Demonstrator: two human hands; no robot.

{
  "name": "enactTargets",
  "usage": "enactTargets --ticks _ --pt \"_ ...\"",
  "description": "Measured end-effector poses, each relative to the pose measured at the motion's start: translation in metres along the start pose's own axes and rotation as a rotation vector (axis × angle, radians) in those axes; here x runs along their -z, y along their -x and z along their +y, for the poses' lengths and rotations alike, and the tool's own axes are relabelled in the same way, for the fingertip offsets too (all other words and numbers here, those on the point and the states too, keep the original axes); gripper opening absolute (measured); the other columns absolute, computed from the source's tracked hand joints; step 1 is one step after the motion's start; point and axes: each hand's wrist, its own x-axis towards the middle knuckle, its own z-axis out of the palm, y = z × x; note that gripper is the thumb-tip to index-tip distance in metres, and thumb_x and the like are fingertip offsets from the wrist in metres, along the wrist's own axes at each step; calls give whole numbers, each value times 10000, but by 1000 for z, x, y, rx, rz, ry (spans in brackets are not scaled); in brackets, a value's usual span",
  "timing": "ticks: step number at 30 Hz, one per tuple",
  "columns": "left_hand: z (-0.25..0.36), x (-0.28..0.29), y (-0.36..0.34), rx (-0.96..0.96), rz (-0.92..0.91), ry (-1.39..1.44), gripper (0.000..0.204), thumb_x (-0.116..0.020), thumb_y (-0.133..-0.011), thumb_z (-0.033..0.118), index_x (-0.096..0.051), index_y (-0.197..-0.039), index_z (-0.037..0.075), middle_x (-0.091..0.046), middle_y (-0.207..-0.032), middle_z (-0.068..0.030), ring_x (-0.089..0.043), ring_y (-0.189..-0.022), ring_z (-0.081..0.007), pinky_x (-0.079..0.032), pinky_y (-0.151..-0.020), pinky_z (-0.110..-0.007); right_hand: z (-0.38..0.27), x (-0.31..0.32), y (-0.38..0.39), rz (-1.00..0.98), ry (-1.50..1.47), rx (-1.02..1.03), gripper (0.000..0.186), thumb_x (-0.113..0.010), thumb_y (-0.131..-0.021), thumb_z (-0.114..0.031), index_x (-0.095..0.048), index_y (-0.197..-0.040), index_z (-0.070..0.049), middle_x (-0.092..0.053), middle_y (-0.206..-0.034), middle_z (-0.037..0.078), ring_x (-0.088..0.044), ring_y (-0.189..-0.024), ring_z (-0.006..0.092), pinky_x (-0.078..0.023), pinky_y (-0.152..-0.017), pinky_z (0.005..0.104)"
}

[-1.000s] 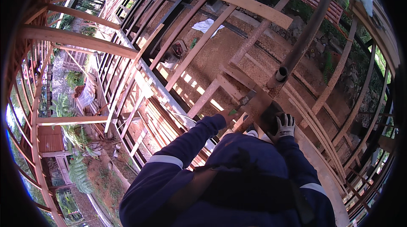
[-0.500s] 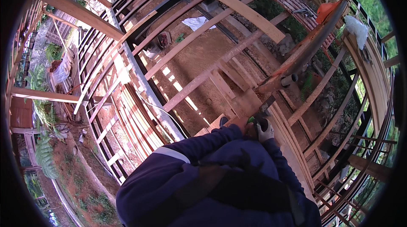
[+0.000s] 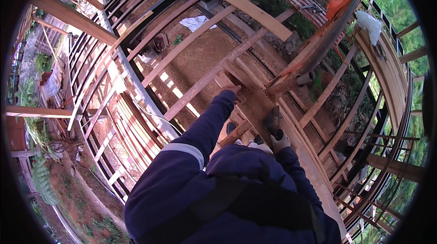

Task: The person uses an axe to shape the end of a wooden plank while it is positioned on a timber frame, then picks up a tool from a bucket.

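Left hand (image 3: 231, 90) reaches forward, fingers resting on a short timber block (image 3: 226, 81) atop the rusty beam (image 3: 214, 73), grip unclear; gloved right hand (image 3: 279, 141) closed round a dark tool (image 3: 273, 120) above the plank (image 3: 257, 103); fixing apparently unfinished.

The left arm, in a dark blue sleeve with a pale band at the upper arm, stretches forward and up, nearly straight; the left hand (image 3: 231, 89) shows only as a sliver past the cuff, its fingers hidden. The right arm is bent close to the body, and the gloved right hand (image 3: 279, 141) is clenched in a fist.
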Motion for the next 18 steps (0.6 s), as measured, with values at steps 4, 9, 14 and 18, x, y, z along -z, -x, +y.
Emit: enactTargets --ticks 4,9,14,18 --pt "-36 35 -38 -246 62 -119 396 -653 -731 415 -664 -804 26 -637 -686 -142 -637 -647 -232 -528 -588 -363 -36 -12 -9 -69 -86 54 586 -642 -747 -257 -447 -1239 -6 -584 -1091 223 -568 -1029 344 -444 -886 401" --pt "-34 85 60 -69 -234 497 347 -608 -790 255 -576 -1080 67 -626 -912 -86 -635 -793 -235 -543 -693 -415 -53 -26 -32 -31 10 7 683 -612 -748 -248 -336 -1318 9 -547 -1152 236 -542 -1063 349 -434 -899 404" --pt "-55 116 113 -160 -393 747 402 -599 -801 80 -487 -1187 75 -592 -1008 -81 -602 -933 -241 -531 -792 -434 -75 -68 -54 56 87 187 795 -626 -734 -195 -206 -1380 2 -474 -1197 252 -520 -1075 366 -432 -910 395" --pt "-57 121 143 -240 -364 815 472 -549 -808 50 -438 -1266 69 -579 -1013 -99 -586 -981 -273 -497 -860 -447 -101 -74 -53 -104 312 120 867 -673 -734 -249 -165 -1404 -34 -425 -1240 255 -506 -1109 363 -438 -921 392"
